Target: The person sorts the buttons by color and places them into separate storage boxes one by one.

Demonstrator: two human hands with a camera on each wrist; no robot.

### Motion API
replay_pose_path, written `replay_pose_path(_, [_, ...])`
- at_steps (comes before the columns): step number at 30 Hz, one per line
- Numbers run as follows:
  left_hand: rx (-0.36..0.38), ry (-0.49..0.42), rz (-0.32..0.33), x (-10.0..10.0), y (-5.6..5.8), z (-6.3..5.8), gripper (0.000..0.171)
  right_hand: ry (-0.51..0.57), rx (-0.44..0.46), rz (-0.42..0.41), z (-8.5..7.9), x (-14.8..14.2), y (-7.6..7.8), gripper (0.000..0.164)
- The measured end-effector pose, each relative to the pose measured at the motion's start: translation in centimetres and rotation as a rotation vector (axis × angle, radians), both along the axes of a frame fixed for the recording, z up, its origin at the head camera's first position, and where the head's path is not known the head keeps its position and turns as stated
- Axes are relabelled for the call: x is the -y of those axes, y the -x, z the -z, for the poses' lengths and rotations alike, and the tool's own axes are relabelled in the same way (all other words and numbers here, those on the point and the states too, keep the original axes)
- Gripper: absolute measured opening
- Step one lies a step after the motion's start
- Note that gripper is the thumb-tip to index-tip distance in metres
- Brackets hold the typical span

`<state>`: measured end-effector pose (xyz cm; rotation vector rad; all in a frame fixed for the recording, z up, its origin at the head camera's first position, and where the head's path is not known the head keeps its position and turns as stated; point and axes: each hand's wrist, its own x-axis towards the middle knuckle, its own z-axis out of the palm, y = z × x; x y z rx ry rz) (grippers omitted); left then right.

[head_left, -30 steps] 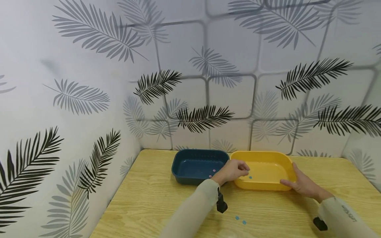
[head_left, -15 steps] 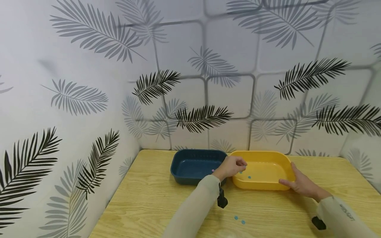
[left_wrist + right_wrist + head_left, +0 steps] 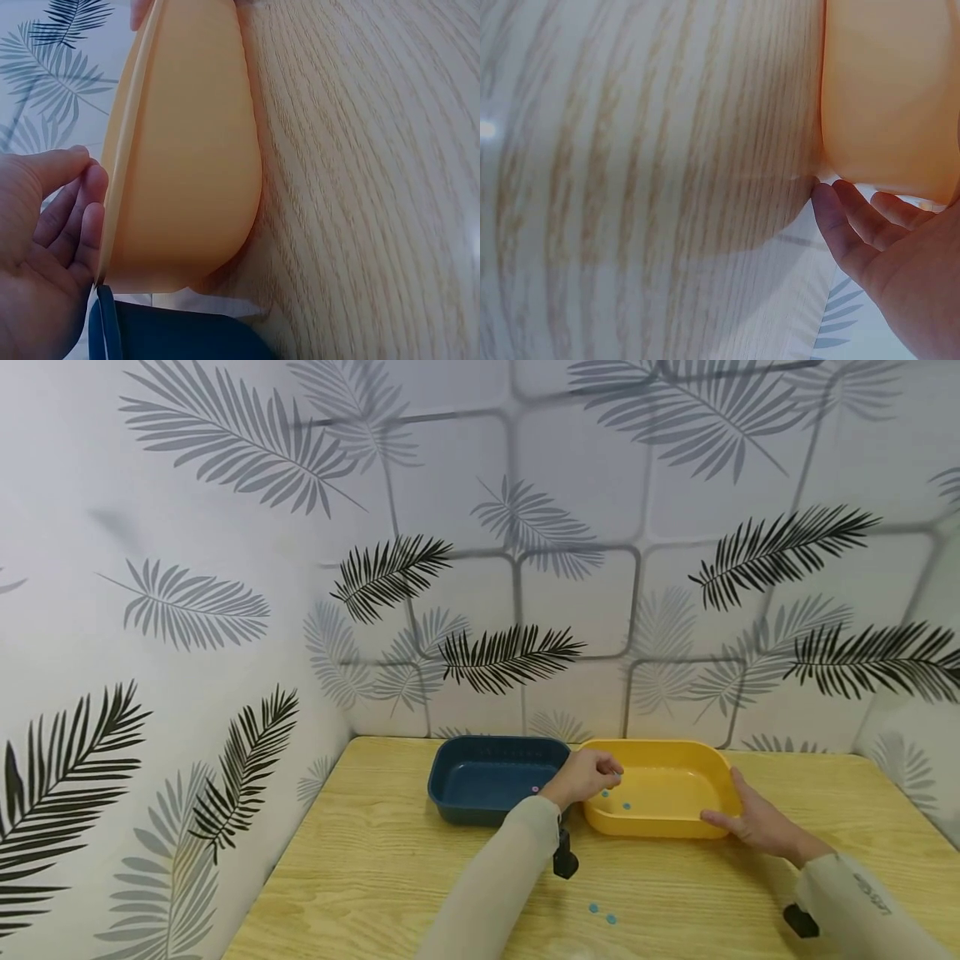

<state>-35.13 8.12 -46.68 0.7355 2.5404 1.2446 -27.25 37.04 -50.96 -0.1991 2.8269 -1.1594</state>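
A yellow plastic bin point(image 3: 652, 829) stands on the table, two small blue button-like discs point(image 3: 627, 806) showing on its floor. Over its left end my left hand point(image 3: 581, 777) has thumb and index fingertips together, pinching what looks like another small blue disc, mostly hidden. The left wrist view shows those fingertips beside the yellow rim, the disc out of sight there. My right hand point(image 3: 768, 818) grips the bin's right end, thumb at the near corner, fingers against the outer wall point(image 3: 889, 135). A dark blue bin point(image 3: 468, 816) stands at the left, a pink disc point(image 3: 536, 790) visible inside.
Two more blue discs point(image 3: 602, 913) lie on the wooden table point(image 3: 360, 860), nearer the front. Both bins stand side by side near the patterned back wall point(image 3: 480, 693). My left forearm point(image 3: 495, 877) crosses in front of the blue bin's right part.
My left hand has shifted slightly up and left, exposing a second blue disc in the yellow bin and covering one of the pink discs. My right hand keeps its hold.
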Motion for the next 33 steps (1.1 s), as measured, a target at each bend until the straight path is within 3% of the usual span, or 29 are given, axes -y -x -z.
replay_pose_path(14, [-0.003, -0.024, -0.013, -0.3, 1.0, 0.6, 0.017, 0.008, 0.015, 0.001, -0.4, 0.1, -0.1, 0.108])
replay_pose_path(33, [0.023, -0.057, -0.081, -0.4, 1.0, 0.4, 0.013, 0.026, 0.022, 0.002, -0.2, 0.0, -0.1, 0.108])
